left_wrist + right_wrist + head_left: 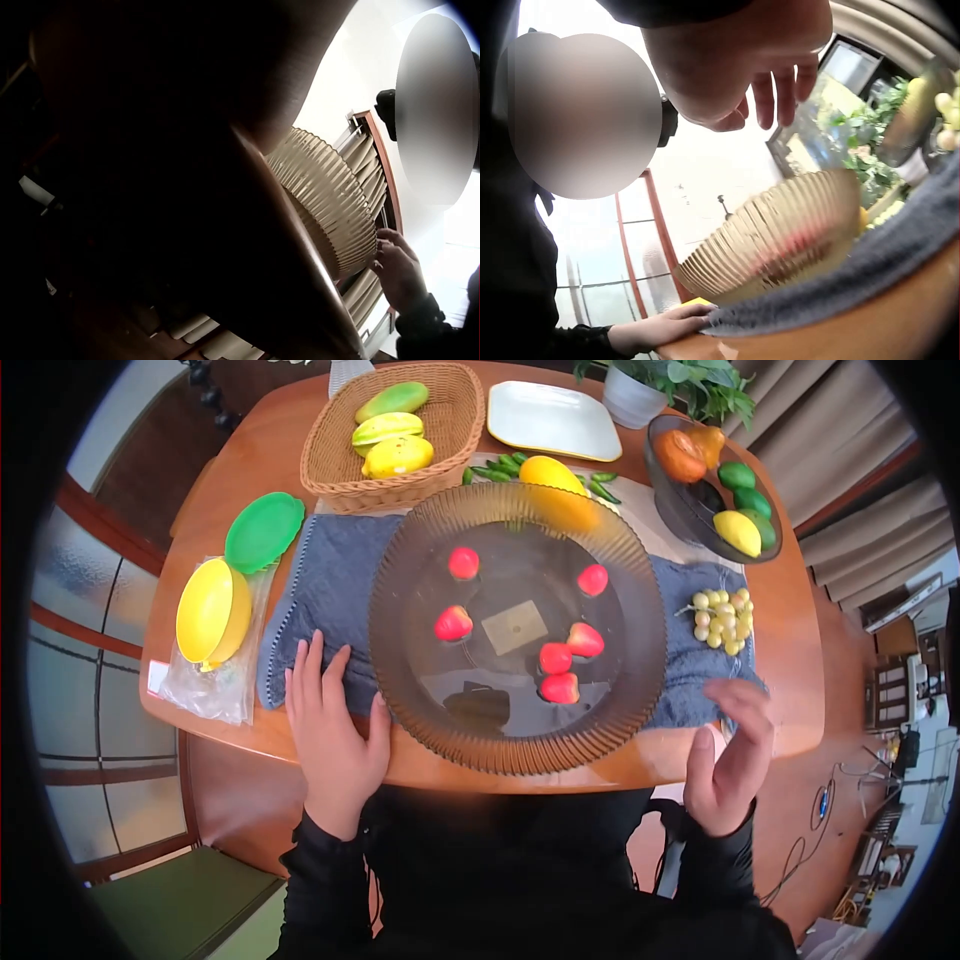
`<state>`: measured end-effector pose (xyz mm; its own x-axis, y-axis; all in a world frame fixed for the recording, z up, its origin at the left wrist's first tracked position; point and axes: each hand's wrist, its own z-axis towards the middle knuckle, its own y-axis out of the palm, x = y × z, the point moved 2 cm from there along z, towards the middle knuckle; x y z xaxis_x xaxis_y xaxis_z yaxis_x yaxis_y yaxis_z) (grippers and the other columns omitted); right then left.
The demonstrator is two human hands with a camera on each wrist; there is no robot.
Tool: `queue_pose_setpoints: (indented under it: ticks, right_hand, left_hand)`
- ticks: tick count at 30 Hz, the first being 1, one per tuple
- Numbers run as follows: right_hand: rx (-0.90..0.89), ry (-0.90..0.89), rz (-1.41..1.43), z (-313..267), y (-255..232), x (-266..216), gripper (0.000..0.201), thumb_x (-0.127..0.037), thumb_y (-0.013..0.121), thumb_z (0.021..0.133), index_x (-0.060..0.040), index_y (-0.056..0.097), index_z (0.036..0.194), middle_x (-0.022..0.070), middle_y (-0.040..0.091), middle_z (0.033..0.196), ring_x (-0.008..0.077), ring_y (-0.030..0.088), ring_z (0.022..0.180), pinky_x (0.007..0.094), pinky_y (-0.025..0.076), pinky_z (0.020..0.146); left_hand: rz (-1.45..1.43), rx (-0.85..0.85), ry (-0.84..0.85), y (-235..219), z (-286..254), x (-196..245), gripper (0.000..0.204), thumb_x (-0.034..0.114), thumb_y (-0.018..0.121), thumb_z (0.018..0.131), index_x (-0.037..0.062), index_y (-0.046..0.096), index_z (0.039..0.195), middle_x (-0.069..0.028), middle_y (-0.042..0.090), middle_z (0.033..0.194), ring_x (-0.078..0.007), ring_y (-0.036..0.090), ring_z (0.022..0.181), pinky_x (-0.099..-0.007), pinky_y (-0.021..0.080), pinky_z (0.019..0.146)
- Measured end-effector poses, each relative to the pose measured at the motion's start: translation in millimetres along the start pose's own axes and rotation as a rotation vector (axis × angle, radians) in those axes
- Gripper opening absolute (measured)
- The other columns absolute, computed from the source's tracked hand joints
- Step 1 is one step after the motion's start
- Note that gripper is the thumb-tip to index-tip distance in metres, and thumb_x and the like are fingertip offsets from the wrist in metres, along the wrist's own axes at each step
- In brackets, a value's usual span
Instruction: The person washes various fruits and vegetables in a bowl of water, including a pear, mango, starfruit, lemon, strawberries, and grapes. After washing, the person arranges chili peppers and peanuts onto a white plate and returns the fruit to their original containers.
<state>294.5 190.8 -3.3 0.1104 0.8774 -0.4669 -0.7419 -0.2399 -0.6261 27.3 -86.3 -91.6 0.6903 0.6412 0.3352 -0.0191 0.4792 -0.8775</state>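
Note:
A large, clear brown ribbed bowl (415,700) stands at the table's near edge on a blue-grey towel (335,575). Several small red fruits, one of them a red fruit (463,563) at the far left, lie in what looks like water inside it. To the left of the bowl, my left hand (335,730) rests flat on the towel and table edge, fingers spread, thumb close by the rim. My right hand (730,760) is raised beside the bowl's right side, fingers loosely bent and holding nothing. In the right wrist view its fingers (784,97) hang above the bowl.
Green grapes (722,620) lie on the towel at right. Behind stand a wicker basket (320,460) of fruit, a white tray (555,420) and a dark bowl (672,510) of fruit. A yellow bowl (213,610) and green plate (264,532) sit left.

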Motion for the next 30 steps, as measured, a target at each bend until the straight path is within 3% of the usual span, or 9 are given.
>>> queue_pose_setpoints:
  ticks: [4, 5, 7, 8, 10, 18, 21, 27, 30]
  right_hand:
    - [-0.531, -0.28, -0.022, 73.1, 16.9, -44.4, 0.02, -0.003, 0.076, 0.094, -0.0072, 0.072, 0.113, 0.0124, 0.069, 0.109, 0.0356, 0.07, 0.103, 0.0457, 0.056, 0.089]
    - [-0.524, -0.284, -0.027, 81.9, 24.5, -43.7, 0.02, -0.003, 0.076, 0.094, -0.0072, 0.072, 0.113, 0.0124, 0.069, 0.109, 0.0356, 0.07, 0.103, 0.0457, 0.056, 0.089]
    - [-0.837, -0.346, -0.035, 86.7, 46.7, -36.3, 0.013, -0.012, 0.074, 0.098, -0.0081, 0.072, 0.11, 0.0132, 0.069, 0.107, 0.0353, 0.071, 0.104, 0.0475, 0.057, 0.087]
    - [-0.826, -0.357, -0.041, 87.6, 52.8, -34.9, 0.013, -0.012, 0.074, 0.098, -0.0081, 0.072, 0.11, 0.0132, 0.069, 0.107, 0.0353, 0.071, 0.104, 0.0475, 0.057, 0.087]
    - [-1.004, -0.333, -0.074, 84.0, 69.0, -30.4, 0.022, -0.018, 0.073, 0.101, -0.0073, 0.073, 0.121, 0.016, 0.068, 0.108, 0.0396, 0.071, 0.106, 0.049, 0.057, 0.091]
    - [-1.132, -0.316, 0.037, 81.1, 122.1, -5.0, 0.017, -0.015, 0.064, 0.099, -0.0032, 0.073, 0.106, 0.022, 0.075, 0.096, 0.0448, 0.074, 0.092, 0.0538, 0.059, 0.084]
    - [-1.107, -0.294, -0.089, 80.2, 128.8, -0.6, 0.019, -0.019, 0.06, 0.107, -0.0036, 0.069, 0.113, 0.0204, 0.071, 0.099, 0.0426, 0.072, 0.098, 0.0525, 0.056, 0.086]
    - [-1.03, -0.29, -0.154, 91.2, 121.7, -21.9, 0.037, -0.043, 0.06, 0.111, -0.0086, 0.074, 0.109, 0.0162, 0.075, 0.085, 0.0415, 0.075, 0.086, 0.0537, 0.058, 0.077]
    - [-1.109, -0.223, -0.324, 96.1, 119.6, -34.9, 0.049, -0.056, 0.062, 0.109, -0.0094, 0.076, 0.108, 0.0162, 0.075, 0.085, 0.04, 0.075, 0.086, 0.0526, 0.059, 0.077]
  left_hand:
    - [0.012, 0.019, 0.0, 1.9, -0.6, 1.1, 0.06, 0.019, 0.072, 0.096, -0.0018, 0.057, 0.15, -0.027, 0.045, 0.169, -0.0474, 0.036, 0.161, -0.0616, 0.023, 0.132]
    - [0.015, 0.028, -0.005, 2.0, -1.3, 1.6, 0.059, 0.02, 0.072, 0.097, -0.002, 0.058, 0.15, -0.027, 0.045, 0.169, -0.0473, 0.036, 0.161, -0.0613, 0.024, 0.133]
    - [0.012, 0.045, 0.003, 4.1, -2.9, -0.4, 0.058, 0.021, 0.072, 0.098, -0.002, 0.058, 0.149, -0.027, 0.045, 0.169, -0.0471, 0.036, 0.161, -0.0611, 0.024, 0.133]
    - [0.011, 0.05, 0.006, 5.3, -3.0, -1.6, 0.058, 0.022, 0.072, 0.099, -0.002, 0.058, 0.149, -0.027, 0.045, 0.169, -0.0468, 0.037, 0.161, -0.0609, 0.024, 0.133]
    - [0.016, 0.066, 0.011, 6.8, -2.7, -3.1, 0.058, 0.023, 0.073, 0.099, -0.0019, 0.058, 0.149, -0.027, 0.045, 0.169, -0.0467, 0.037, 0.161, -0.0607, 0.024, 0.133]
    - [0.006, 0.099, 0.03, 10.1, -5.5, -6.2, 0.058, 0.026, 0.073, 0.101, -0.0013, 0.058, 0.15, -0.0269, 0.046, 0.169, -0.046, 0.036, 0.161, -0.0598, 0.024, 0.133]
    - [-0.002, 0.098, 0.035, 9.8, -6.0, -5.8, 0.058, 0.026, 0.073, 0.101, -0.0012, 0.058, 0.15, -0.0269, 0.046, 0.169, -0.0459, 0.036, 0.161, -0.0596, 0.024, 0.133]
    - [0.0, 0.094, 0.026, 10.8, -6.7, -6.9, 0.058, 0.027, 0.073, 0.101, -0.0009, 0.058, 0.149, -0.0271, 0.046, 0.168, -0.0458, 0.037, 0.161, -0.0594, 0.024, 0.133]
    - [-0.01, 0.104, 0.029, 12.1, -8.0, -6.2, 0.057, 0.027, 0.073, 0.1, -0.0006, 0.059, 0.149, -0.0271, 0.047, 0.168, -0.0454, 0.037, 0.161, -0.0592, 0.024, 0.133]
